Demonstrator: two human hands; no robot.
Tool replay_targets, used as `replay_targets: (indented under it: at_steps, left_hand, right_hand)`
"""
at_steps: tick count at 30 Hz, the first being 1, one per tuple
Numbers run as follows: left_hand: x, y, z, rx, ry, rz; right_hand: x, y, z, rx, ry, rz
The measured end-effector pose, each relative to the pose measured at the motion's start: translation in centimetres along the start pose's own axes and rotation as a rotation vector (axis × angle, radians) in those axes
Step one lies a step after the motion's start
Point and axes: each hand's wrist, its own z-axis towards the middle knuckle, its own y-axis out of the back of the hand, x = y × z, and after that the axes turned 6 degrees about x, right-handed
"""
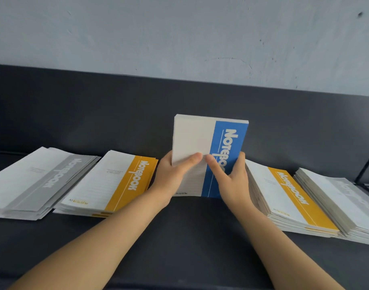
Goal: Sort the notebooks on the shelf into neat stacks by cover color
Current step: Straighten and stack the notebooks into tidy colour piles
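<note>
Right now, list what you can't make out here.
Head view:
Blue notebook stack: lower cover hidden by left hand and right hand.
Left grey stack: cut off by left edge.
Right grey stack: cut off by right edge, title blurred.
Left yellow stack: small print too small.

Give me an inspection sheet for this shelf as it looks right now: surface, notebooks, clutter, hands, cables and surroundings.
Surface: dark grey shelf, matte, with the stacks in a row along it.
Job's things: blue stack stands upright at centre. The left grey stack and left yellow stack lie flat and fanned. The right yellow stack and right grey stack lie flat, are taller, and have slanted edges.
Clutter: nothing seen.
Hands: left hand and right hand grip the blue stack from either side, thumbs on its front cover.
Cables: nothing seen.
Surroundings: dark back panel, pale scuffed wall above it, dark bar at far right.
</note>
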Motion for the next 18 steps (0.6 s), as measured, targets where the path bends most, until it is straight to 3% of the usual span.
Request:
replay_targets:
  at_steps: [5,10,12,15,18]
  left_hand:
    - [1.3,0.3,-0.5,0.006,-0.017,0.114]
    - [-0.4,0.7,-0.4,0.049,-0.082,0.174]
    - [-1.0,0.3,-0.2,0.094,0.069,0.153]
    - [-0.1,0.1,-0.1,0.173,0.355,0.156]
    - [0.7,-0.1,-0.1,0.178,0.502,0.154]
  right_hand:
    - [-0.1,-0.1,0.3,0.014,-0.034,-0.013]
    - [1.1,0.3,0.5,-0.084,-0.013,-0.154]
    - [1.0,0.6,0.7,-0.092,-0.068,-0.339]
    - [0.5,1.1,0.7,0.028,-0.097,-0.758]
    - [0.0,0.6,0.6,0.172,-0.141,-0.766]
